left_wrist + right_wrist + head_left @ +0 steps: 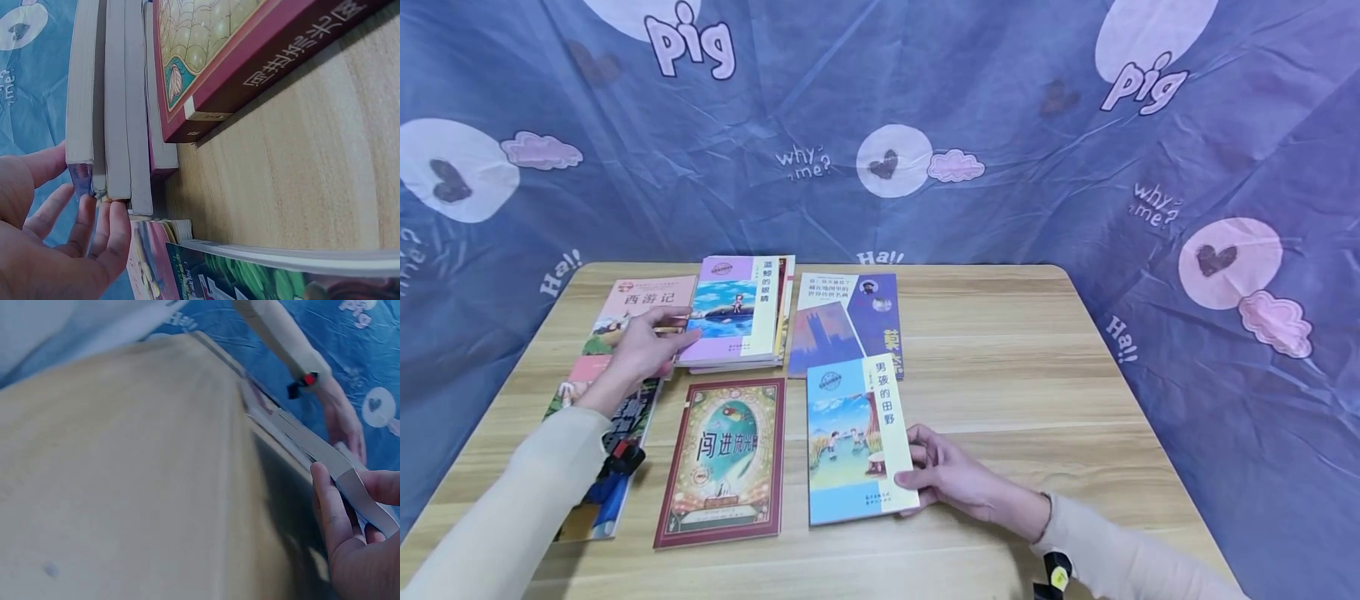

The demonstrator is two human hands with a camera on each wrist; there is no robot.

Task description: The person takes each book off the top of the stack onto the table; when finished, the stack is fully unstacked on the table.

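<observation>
My right hand (958, 479) grips a light-blue paperback book (846, 442) by its right edge, thumb on the cover and fingers underneath. The right wrist view shows this book (369, 503) edge-on between thumb and fingers, tilted above the table. At the back left, my left hand (643, 346) touches the left side of a book stack topped by a purple-bordered book (726, 308). In the left wrist view its thumb is at the top book and its loosely bent fingers (81, 228) rest along the ends of the stacked books (119, 125).
A maroon-bordered book (722, 462) lies front centre on the wooden table (1015, 350). Overlapping books, including a pink one (643, 292), lie partly under the left forearm. A purple-and-white book (831, 325) lies behind the held one. A blue patterned cloth (1015, 200) hangs behind the table.
</observation>
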